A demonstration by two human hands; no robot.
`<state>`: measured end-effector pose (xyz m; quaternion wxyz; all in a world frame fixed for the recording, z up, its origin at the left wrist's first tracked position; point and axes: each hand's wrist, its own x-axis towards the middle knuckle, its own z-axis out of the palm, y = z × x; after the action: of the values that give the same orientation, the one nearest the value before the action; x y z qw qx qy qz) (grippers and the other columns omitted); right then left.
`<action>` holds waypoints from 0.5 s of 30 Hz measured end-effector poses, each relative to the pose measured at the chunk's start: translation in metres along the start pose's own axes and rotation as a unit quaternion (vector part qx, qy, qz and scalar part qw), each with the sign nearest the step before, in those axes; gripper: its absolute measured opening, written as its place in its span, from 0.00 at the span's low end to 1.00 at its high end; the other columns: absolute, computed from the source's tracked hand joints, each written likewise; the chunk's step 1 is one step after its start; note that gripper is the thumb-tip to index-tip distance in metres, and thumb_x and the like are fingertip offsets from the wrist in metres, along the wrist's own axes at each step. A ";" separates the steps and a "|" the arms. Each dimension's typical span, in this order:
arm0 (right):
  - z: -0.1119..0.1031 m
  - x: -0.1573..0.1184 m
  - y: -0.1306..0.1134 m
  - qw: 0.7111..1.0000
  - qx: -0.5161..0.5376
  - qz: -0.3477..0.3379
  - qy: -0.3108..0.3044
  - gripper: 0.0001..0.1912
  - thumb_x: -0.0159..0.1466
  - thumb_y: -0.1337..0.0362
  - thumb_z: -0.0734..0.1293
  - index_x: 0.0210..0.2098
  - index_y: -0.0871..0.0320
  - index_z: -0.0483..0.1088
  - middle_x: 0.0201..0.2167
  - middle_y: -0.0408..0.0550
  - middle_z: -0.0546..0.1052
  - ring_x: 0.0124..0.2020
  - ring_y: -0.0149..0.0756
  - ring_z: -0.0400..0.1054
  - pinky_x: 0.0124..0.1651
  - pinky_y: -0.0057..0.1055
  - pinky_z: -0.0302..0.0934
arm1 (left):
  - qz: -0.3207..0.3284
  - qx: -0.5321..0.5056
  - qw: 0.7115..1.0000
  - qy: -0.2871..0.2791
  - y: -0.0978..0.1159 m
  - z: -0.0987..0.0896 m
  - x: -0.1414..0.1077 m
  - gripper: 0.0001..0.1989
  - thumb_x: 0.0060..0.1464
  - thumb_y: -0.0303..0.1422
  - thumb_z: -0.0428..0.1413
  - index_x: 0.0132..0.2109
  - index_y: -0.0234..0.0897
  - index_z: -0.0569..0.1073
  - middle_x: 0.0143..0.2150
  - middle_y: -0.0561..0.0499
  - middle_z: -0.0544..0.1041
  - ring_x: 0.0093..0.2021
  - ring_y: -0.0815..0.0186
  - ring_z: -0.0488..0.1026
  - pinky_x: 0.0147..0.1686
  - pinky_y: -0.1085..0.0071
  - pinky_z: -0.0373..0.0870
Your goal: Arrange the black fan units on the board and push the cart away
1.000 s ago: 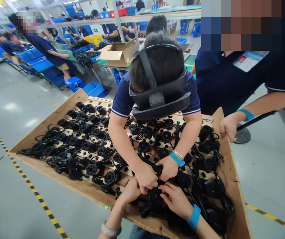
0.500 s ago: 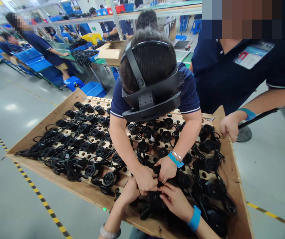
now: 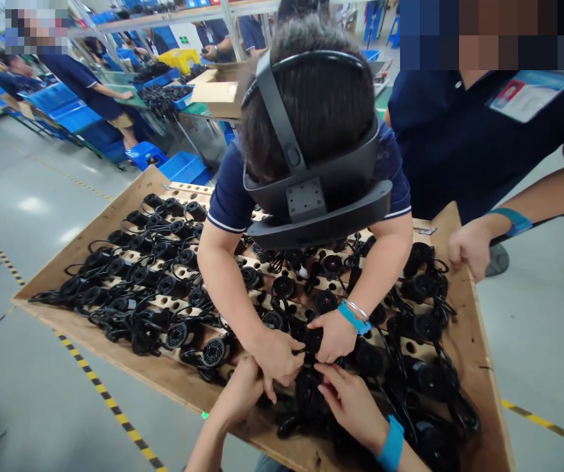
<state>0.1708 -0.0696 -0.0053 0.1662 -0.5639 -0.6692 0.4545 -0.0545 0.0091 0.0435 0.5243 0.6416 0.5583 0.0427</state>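
My left hand [image 3: 243, 388] is bent over the near edge of a wooden tray, fingers curled down and partly hidden behind a co-worker's hand [image 3: 279, 357]; what they hold, if anything, is hidden. Opposite it, my right hand [image 3: 358, 405], with a blue wristband, has its thumb and fingers apart, the fingertips beside a black corded cylinder [image 3: 307, 388]. Just beyond, the co-worker's other hand [image 3: 335, 334] rests on another black cylinder [image 3: 314, 341]. More black vented cylinders [image 3: 214, 352] with bundled cords surround the hands.
The wooden tray [image 3: 129, 368] has raised side walls and pale slats with holes. The co-worker's head, wearing a black headset [image 3: 311, 196], leans over it. At the right, another person's hand [image 3: 471, 249] grips the tray wall. Blue bins [image 3: 183, 168] stand behind.
My left hand has drawn slightly left, and my right hand has shifted slightly right. The co-worker's hands have moved apart, showing a black cylinder between them. The co-worker's head appears larger and closer.
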 end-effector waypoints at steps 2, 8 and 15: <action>0.001 0.000 -0.007 1.000 -0.027 0.011 -0.003 0.23 0.65 0.67 0.56 0.59 0.57 0.62 0.45 0.53 0.76 0.39 0.40 0.73 0.41 0.34 0.67 | -0.025 0.040 0.999 0.000 0.008 -0.016 -0.020 0.11 0.55 0.29 0.48 0.32 0.37 0.75 0.32 0.49 0.79 0.34 0.63 0.73 0.38 0.73 0.69; 0.002 0.015 -0.026 0.982 -0.179 0.010 -0.060 0.32 0.62 0.71 0.55 0.65 0.68 0.49 0.38 0.57 0.78 0.30 0.43 0.74 0.28 0.33 0.65 | -0.013 0.106 0.994 0.030 0.052 -0.032 -0.046 0.12 0.59 0.38 0.49 0.39 0.43 0.77 0.34 0.51 0.79 0.32 0.66 0.75 0.31 0.77 0.67; -0.002 0.025 -0.030 0.958 -0.280 0.003 -0.070 0.33 0.57 0.79 0.54 0.62 0.66 0.58 0.33 0.54 0.79 0.24 0.36 0.73 0.21 0.26 0.60 | -0.039 0.312 0.943 -0.112 0.060 0.026 -0.002 0.24 0.55 0.27 0.52 0.59 0.38 0.66 0.44 0.42 0.78 0.42 0.55 0.77 0.40 0.65 0.73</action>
<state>0.1466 -0.0445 0.0130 -0.0468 -0.5569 -0.7777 0.2879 0.0024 0.0019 0.0760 0.3585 0.7513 0.5057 -0.2266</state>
